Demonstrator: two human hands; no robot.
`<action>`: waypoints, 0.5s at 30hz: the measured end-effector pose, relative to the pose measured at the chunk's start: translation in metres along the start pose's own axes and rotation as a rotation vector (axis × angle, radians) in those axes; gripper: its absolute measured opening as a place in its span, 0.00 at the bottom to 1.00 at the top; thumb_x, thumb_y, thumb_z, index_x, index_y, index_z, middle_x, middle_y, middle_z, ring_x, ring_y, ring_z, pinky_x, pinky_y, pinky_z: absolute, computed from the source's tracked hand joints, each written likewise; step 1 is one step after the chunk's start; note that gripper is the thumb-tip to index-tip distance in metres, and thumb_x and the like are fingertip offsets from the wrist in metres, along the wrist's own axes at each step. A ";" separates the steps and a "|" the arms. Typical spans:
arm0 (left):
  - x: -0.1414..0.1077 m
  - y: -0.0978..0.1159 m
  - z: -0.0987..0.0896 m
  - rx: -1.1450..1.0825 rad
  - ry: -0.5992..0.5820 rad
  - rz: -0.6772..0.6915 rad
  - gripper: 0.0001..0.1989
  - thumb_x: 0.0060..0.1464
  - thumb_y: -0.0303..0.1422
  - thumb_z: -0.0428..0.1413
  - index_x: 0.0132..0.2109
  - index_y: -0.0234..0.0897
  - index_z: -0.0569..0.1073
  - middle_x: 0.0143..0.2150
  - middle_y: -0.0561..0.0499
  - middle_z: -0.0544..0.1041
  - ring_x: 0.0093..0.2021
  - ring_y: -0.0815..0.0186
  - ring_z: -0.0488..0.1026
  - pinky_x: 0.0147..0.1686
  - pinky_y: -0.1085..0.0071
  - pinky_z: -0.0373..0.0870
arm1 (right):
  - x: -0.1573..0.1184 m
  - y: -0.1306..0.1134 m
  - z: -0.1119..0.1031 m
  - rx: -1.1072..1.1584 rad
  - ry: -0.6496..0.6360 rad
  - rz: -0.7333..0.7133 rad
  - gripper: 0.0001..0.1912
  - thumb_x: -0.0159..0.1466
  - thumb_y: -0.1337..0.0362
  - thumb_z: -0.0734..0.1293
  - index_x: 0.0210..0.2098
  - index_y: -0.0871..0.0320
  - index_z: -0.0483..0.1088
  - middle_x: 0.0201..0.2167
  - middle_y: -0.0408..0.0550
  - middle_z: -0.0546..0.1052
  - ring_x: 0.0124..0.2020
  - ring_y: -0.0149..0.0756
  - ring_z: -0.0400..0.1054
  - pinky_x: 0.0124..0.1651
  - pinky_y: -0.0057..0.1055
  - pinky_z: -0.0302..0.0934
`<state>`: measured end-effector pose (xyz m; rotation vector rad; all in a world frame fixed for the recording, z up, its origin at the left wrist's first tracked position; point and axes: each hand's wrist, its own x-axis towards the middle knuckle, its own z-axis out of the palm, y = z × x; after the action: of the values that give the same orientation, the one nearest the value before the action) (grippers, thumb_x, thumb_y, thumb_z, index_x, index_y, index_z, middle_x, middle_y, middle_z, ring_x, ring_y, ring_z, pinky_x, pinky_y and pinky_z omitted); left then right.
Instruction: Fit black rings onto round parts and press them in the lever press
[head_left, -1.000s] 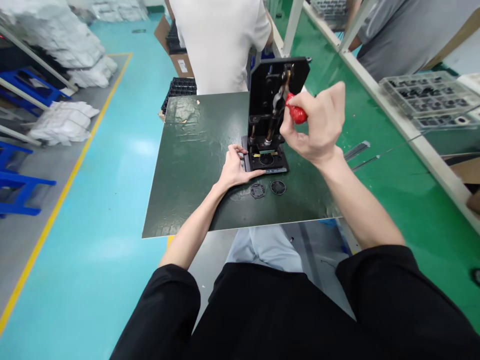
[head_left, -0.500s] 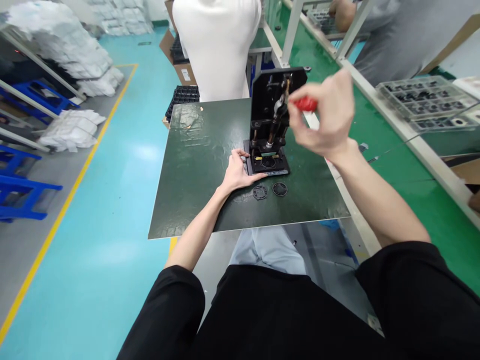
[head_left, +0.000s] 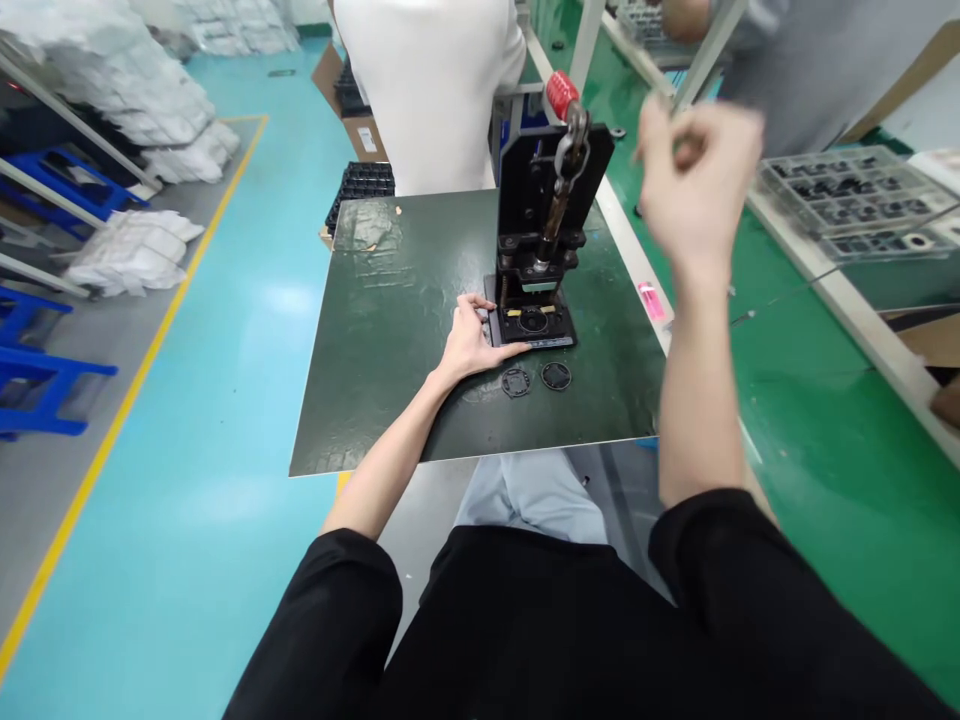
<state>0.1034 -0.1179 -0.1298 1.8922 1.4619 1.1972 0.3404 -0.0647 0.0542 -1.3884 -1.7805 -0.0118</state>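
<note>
A black hand press stands upright on the dark green table. Its lever with the red grip points up and away. My left hand holds the near left corner of the press base, fingers along the side and thumb along the front edge. On the base's fixture sits a round black part, below the raised press head. Two flat round black parts, a left disc and a right disc, lie in front of the base. My right hand is raised right of the lever, apart from it; motion blurs its bent fingers.
The table has an open near edge. Behind it stands a person in white, beside a black tray stack. A green conveyor runs along the right, with a clear compartment box beyond. A pink item lies on its rail.
My right hand has let go of the red grip and moved right. The lever has swung up and away, and the press head looks slightly higher. My left hand stays on the base.
</note>
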 end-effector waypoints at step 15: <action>0.002 -0.007 -0.004 -0.045 0.003 -0.037 0.47 0.31 0.54 0.76 0.49 0.43 0.56 0.52 0.44 0.71 0.46 0.60 0.70 0.41 0.61 0.75 | -0.112 -0.033 0.065 -0.279 -0.564 0.271 0.25 0.69 0.46 0.66 0.46 0.66 0.76 0.48 0.70 0.79 0.54 0.63 0.69 0.50 0.50 0.68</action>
<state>0.0966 -0.1145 -0.1325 1.8267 1.4533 1.2057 0.2766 -0.1341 -0.0408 -1.9692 -2.0778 0.3154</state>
